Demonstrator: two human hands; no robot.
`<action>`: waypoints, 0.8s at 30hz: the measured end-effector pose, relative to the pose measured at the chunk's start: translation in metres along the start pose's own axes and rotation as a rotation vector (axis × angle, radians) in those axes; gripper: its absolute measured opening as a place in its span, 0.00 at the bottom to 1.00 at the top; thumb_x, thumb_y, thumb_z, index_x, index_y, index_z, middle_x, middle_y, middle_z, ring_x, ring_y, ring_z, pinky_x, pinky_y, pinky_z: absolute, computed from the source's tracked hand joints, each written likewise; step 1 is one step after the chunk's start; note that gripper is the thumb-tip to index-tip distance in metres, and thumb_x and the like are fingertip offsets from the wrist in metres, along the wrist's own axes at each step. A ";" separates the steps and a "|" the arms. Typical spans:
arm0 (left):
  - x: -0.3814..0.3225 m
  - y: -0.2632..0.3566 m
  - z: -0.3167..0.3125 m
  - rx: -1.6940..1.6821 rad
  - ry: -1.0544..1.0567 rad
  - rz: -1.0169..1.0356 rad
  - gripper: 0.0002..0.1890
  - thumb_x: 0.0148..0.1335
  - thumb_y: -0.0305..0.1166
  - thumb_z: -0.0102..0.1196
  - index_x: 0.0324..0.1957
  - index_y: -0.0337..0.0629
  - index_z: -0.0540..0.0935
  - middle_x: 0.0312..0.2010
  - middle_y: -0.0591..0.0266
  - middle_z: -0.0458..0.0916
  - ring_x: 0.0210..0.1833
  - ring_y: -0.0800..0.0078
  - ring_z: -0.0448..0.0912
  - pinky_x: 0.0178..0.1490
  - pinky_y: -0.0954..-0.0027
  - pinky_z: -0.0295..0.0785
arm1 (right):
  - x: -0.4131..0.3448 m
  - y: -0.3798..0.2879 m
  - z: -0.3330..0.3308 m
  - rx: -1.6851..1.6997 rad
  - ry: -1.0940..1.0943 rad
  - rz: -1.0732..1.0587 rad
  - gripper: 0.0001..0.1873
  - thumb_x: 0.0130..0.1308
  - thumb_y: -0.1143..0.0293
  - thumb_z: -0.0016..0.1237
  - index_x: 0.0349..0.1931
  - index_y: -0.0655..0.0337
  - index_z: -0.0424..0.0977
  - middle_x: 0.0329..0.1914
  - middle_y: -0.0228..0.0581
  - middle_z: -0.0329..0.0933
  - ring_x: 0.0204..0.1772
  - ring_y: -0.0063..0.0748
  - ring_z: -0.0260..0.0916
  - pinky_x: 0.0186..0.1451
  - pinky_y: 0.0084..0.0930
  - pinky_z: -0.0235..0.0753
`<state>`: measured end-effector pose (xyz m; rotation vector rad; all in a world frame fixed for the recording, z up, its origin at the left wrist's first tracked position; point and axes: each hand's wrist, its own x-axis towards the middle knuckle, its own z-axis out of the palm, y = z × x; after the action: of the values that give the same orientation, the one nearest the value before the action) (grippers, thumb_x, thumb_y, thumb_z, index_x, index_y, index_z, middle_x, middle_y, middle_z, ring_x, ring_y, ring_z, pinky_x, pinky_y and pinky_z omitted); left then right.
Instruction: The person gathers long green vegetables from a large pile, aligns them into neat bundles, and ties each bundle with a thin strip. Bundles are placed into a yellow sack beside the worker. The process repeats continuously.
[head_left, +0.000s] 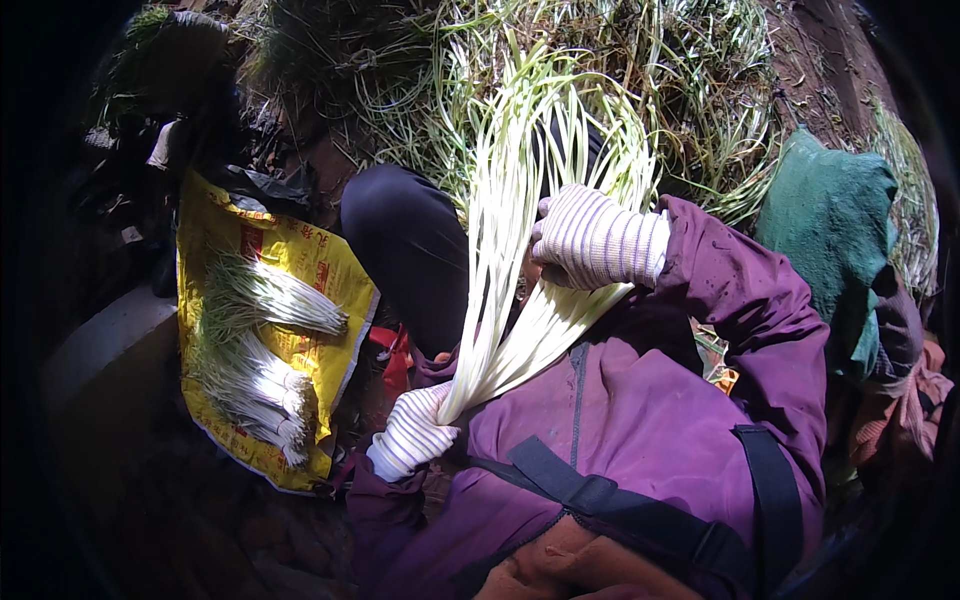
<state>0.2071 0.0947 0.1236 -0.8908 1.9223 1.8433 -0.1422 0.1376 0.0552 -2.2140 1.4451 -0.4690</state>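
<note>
My left hand (414, 433), in a striped knit glove, grips the lower end of a bundle of long, pale stalks that look like blanched garlic chives (495, 247). The bundle fans upward from that fist in two parts, and its greener tips droop over at the top. Partway up, my right hand (589, 236), gloved the same way, is curled on the right-hand part; its fingers point left toward the gap. Exactly how many stalks it holds is hidden. On a yellow printed sack (341, 281) to the left lie smaller bunches of white-stemmed greens (259, 382).
Loose leaves and straw (697, 97) are heaped on the soil beyond my knees. My bent left knee (397, 217) stands between sack and bundle. A green cloth or sack (825, 240) is at the right. Something red (394, 360) lies beside the yellow sack. Black straps (600, 495) cross my purple jacket.
</note>
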 end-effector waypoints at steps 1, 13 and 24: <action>0.000 0.000 0.000 0.058 0.001 -0.006 0.34 0.45 0.15 0.50 0.61 0.38 0.72 0.53 0.57 0.80 0.57 0.72 0.77 0.62 0.73 0.69 | 0.000 0.000 0.000 0.001 -0.006 0.007 0.08 0.44 0.63 0.53 0.21 0.57 0.78 0.19 0.41 0.75 0.28 0.49 0.75 0.30 0.41 0.75; 0.001 0.011 -0.003 0.050 0.016 -0.044 0.30 0.46 0.16 0.52 0.57 0.35 0.75 0.50 0.58 0.81 0.57 0.71 0.77 0.61 0.71 0.68 | -0.008 -0.007 -0.008 -0.033 -0.196 0.046 0.08 0.46 0.60 0.54 0.20 0.52 0.79 0.17 0.40 0.74 0.25 0.46 0.74 0.29 0.39 0.73; 0.003 0.019 -0.003 0.261 0.003 -0.044 0.32 0.44 0.20 0.54 0.57 0.41 0.75 0.48 0.54 0.82 0.52 0.62 0.80 0.56 0.69 0.73 | -0.016 -0.009 -0.022 0.010 -0.325 0.051 0.11 0.43 0.61 0.58 0.19 0.57 0.75 0.20 0.38 0.73 0.28 0.46 0.72 0.31 0.40 0.71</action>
<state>0.1932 0.0902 0.1361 -0.8425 2.0671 1.5210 -0.1528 0.1510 0.0779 -2.1209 1.3161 -0.0912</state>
